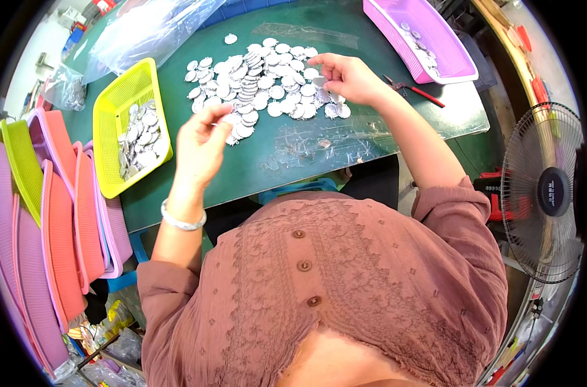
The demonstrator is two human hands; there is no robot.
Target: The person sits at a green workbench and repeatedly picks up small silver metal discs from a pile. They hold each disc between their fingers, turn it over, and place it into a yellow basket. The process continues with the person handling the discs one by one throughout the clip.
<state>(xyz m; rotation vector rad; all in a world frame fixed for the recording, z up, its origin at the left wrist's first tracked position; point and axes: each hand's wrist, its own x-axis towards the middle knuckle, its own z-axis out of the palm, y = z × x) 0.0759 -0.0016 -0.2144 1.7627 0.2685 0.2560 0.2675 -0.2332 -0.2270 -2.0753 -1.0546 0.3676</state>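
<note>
A loose pile of small round silvery metal discs [261, 77] is spread over the green table. At its near left edge, my left hand [204, 142] has thumb and forefinger curled about one pale disc [231, 119]. My right hand [350, 79] hovers over the pile's right side, its forefinger and thumb apart and discs lying under the fingertips. Its other fingers are partly hidden. To the left of my left hand, a yellow-green plastic basket [103, 122] holds a heap of the same discs. A pink-purple basket [458, 61] at the far right has fewer discs in it.
Red-handled pliers [425, 95] lie right of my right hand. Clear plastic bags [145, 35] cover the far left of the green table [235, 171]. Stacked coloured baskets [61, 238] stand at the left. A black fan [544, 193] stands at the right, beyond the table's edge.
</note>
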